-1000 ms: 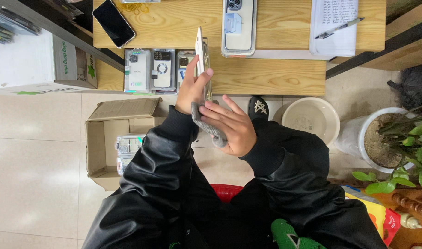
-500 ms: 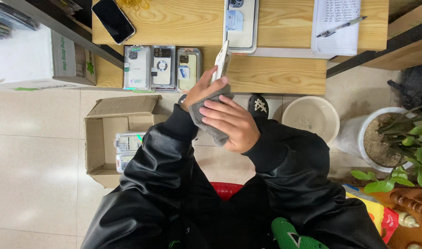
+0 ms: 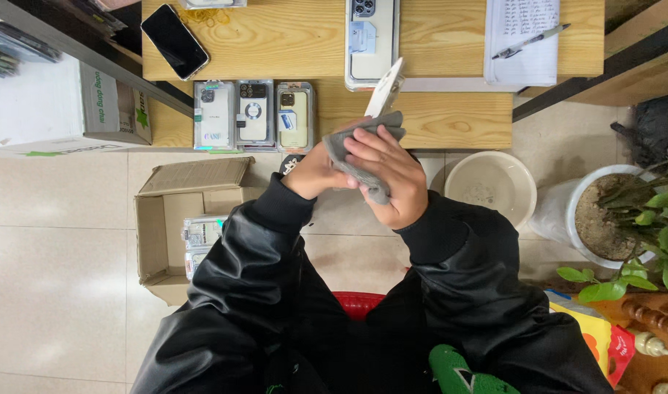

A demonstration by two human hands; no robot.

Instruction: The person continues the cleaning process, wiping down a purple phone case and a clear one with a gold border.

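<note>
Phone (image 3: 386, 86) white, tilted, gripped by left hand (image 3: 316, 171); right hand (image 3: 389, 171) presses grey cloth (image 3: 359, 146); three clear case packages (image 3: 254, 115) behind.

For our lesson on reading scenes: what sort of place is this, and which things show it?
Probably a small phone-accessory shop or stockroom: packaged phone cases lined on a wooden counter, more in a cardboard box, and a notepad with pen.

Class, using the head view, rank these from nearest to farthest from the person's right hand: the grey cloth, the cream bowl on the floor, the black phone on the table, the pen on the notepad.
1. grey cloth: under the right hand, touching it.
2. cream bowl: on the floor, just to the right.
3. pen: on the notepad, upper right.
4. black phone: table's far upper left.
</note>
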